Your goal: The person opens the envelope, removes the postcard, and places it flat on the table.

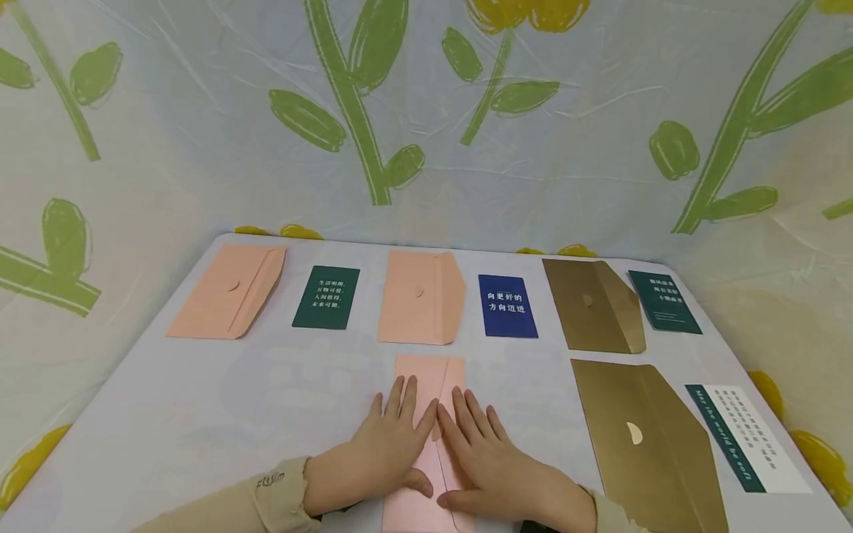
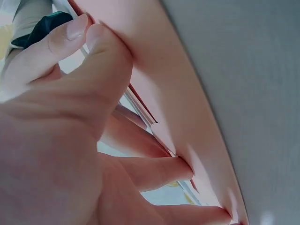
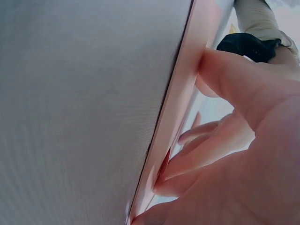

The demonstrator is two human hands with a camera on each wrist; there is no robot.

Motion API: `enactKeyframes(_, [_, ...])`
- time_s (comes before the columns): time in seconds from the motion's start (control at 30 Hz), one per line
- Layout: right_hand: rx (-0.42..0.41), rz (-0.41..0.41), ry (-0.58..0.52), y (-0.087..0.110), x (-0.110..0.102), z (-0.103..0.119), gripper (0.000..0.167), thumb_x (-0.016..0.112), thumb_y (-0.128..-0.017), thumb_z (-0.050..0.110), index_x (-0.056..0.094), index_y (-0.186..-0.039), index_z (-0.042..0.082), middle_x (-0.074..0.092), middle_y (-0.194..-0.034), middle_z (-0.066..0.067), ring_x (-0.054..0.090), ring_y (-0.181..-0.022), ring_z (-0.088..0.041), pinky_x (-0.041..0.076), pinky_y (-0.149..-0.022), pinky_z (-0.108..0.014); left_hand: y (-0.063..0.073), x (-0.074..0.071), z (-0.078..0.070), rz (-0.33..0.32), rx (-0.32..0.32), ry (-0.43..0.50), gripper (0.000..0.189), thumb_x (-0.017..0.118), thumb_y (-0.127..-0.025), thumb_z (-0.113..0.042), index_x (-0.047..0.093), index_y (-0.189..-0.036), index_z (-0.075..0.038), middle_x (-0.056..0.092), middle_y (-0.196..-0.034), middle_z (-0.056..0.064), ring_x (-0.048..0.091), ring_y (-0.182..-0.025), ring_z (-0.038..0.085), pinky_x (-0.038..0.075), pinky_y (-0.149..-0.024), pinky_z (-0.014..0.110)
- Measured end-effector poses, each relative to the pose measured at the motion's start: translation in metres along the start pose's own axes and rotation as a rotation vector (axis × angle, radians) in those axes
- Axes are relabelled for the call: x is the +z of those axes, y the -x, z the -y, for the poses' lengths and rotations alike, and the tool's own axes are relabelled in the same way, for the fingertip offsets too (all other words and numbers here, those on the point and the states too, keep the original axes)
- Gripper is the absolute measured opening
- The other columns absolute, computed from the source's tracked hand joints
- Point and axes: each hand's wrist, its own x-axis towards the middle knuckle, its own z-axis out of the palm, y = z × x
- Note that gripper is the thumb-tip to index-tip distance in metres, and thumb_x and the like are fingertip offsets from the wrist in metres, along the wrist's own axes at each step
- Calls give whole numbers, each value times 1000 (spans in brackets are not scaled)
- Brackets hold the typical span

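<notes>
A long pink envelope [image 1: 421, 374] lies on the table in front of me, its flap seam running lengthwise. On it rest both hands, fingers spread and mostly straight, with the index fingertips nearly meeting at the seam. My left hand [image 1: 389, 453] presses the left side, and my right hand [image 1: 492, 460] presses the right side. The left wrist view shows the left hand [image 2: 51, 150] touching the pink envelope [image 2: 161, 79] with thumb and fingertips. In the right wrist view the right hand [image 3: 262, 126] touches the envelope [image 3: 176, 101] likewise. The hands hide the envelope's middle.
Behind are two pink envelopes [image 1: 223, 292] [image 1: 408, 303], a green card [image 1: 326, 297], a blue card [image 1: 508, 307], a gold envelope [image 1: 589, 311] and a teal card [image 1: 665, 302]. At right lie a larger gold envelope [image 1: 649, 437] and a white-and-green card [image 1: 746, 437]. Floral cloth [image 1: 426, 185] stands behind.
</notes>
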Motion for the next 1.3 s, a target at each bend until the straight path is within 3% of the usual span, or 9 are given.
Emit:
enactKeyframes(0.47, [23,10,-52,1,0,3,101,66,-88,47,9,-158,0,-3,-162,-28,-4,-148,-45,12,-111,-68,1,0,1,-32,15,-32,109,65,-68,-77,43,-150,-8,30,-152,34,29,-141,49,41,-100,61])
enactKeyframes(0.7, [34,14,-65,4,-8,5,104,66,-86,49,8,-158,2,-5,-163,-24,-2,-149,-42,17,-111,-66,-1,1,0,-30,16,-47,109,63,-69,-78,42,-151,-9,30,-152,33,29,-141,49,41,-101,60])
enactKeyframes(0.97, [5,-12,-15,15,-22,2,103,69,-88,46,6,-160,7,-5,-165,-18,-1,-149,-42,18,-109,-70,3,4,1,-32,27,-57,102,61,-71,-77,38,-154,-22,29,-152,34,27,-141,50,40,-101,60])
enactKeyframes(1.13, [46,-12,29,20,-31,-6,109,80,-78,41,17,-157,0,-6,-165,-18,-2,-149,-44,15,-109,-71,5,5,1,-49,51,-74,97,59,-74,-76,35,-155,-28,28,-152,35,26,-141,52,41,-101,60])
enactKeyframes(1.3, [85,-1,53,18,-34,-15,113,87,-68,44,31,-150,-9,4,-164,-21,3,-149,-42,13,-112,-68,6,5,2,-48,58,-65,95,58,-76,-75,35,-155,-29,26,-152,36,25,-141,52,39,-101,61])
